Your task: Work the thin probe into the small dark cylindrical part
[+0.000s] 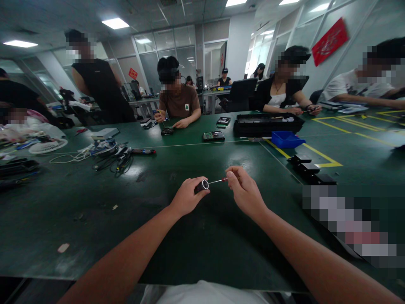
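Note:
My left hand [187, 196] is closed around a dark cylindrical device [200, 186], whose round end with a pale ring faces right. In my right hand [245, 188] is a thin screwdriver [218, 181] with a red part near the handle, pinched between thumb and fingers. The shaft points left, and its tip is at the ringed end of the device; whether it touches a screw there is too small to tell. Both hands are raised slightly over the green table [177, 257]. Most of the screwdriver's handle is hidden by my fingers.
Tangled cables [118, 158] lie to the left. A blue tray [286, 139], a long black casing [268, 124] and several black blocks [311, 169] are on the right. Hard drives [214, 136] lie ahead, near a person in brown [179, 99] across the table.

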Available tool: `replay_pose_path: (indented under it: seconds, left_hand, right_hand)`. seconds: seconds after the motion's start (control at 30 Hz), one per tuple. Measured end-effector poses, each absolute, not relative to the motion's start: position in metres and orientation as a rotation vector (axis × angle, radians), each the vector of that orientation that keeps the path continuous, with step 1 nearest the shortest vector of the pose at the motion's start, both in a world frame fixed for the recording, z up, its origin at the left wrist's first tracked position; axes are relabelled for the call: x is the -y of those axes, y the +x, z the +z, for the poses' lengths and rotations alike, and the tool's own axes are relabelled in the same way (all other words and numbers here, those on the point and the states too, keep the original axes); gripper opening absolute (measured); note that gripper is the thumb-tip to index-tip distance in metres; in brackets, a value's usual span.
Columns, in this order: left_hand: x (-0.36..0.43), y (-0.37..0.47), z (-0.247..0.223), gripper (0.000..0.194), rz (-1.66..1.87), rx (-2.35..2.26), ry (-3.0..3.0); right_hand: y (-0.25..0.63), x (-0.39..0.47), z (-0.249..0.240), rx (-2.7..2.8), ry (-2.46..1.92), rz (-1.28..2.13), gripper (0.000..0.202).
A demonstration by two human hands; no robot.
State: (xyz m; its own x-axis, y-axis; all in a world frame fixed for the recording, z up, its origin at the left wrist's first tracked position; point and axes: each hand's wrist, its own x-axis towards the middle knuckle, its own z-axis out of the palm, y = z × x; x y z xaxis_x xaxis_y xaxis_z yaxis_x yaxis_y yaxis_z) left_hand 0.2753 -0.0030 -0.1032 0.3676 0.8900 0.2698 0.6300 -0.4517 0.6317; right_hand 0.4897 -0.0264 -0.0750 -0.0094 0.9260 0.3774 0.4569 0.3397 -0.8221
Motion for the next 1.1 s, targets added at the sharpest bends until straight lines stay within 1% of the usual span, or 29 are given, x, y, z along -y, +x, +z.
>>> replay_pose_path:
  seconds: [0.07, 0.1, 0.2, 0.33, 0.47, 0.7, 0.8, 0.9, 1.0, 1.1]
  left_hand:
    - [0.0031, 0.2757, -0.1036, 0.037, 0.819, -1.318, 2.218]
    - [0.0029, 0.2758, -0.1040, 0.036, 0.821, -1.319, 2.218]
    - [0.0017, 0.2751, -0.1046, 0.036, 0.831, -1.323, 2.211]
    - [0.0006, 0.2727, -0.1061, 0.037, 0.792, -1.320, 2.234]
    - [-0.0002, 0.2710, -0.1091, 0.037, 0.775, -1.324, 2.257]
    - [-0.0010, 0.2712, -0.1082, 0.037, 0.790, -1.339, 2.219]
    - [-0.0002, 0.2713, -0.1076, 0.037, 0.776, -1.340, 2.223]
    - [0.0000, 0.2714, -0.1074, 0.037, 0.770, -1.329, 2.218]
    - [-0.0004, 0.2714, -0.1073, 0.038, 0.777, -1.334, 2.202]
    - [-0.0008, 0.2714, -0.1079, 0.037, 0.780, -1.346, 2.197]
  right_hand:
    - [0.4899, 0.0261, -0.0738, 1.652, -1.299, 0.574, 0.033]
    - [0.4899, 0.0258, -0.0740, 1.658, -1.308, 0.556, 0.033]
    - [0.4902, 0.0242, -0.0777, 1.641, -1.275, 0.557, 0.026]
    - [0.4904, 0.0235, -0.0799, 1.661, -1.226, 0.645, 0.020]
    - [0.4894, 0.0252, -0.0768, 1.725, -1.314, 0.590, 0.031]
    - [0.4891, 0.0254, -0.0804, 1.680, -1.229, 0.628, 0.022]
    - [0.4886, 0.0266, -0.0754, 1.702, -1.284, 0.642, 0.027]
    - [0.4880, 0.0281, -0.0721, 1.717, -1.328, 0.582, 0.033]
    - [0.4880, 0.0282, -0.0747, 1.657, -1.284, 0.590, 0.026]
    - [0.4878, 0.0261, -0.0787, 1.600, -1.218, 0.665, 0.024]
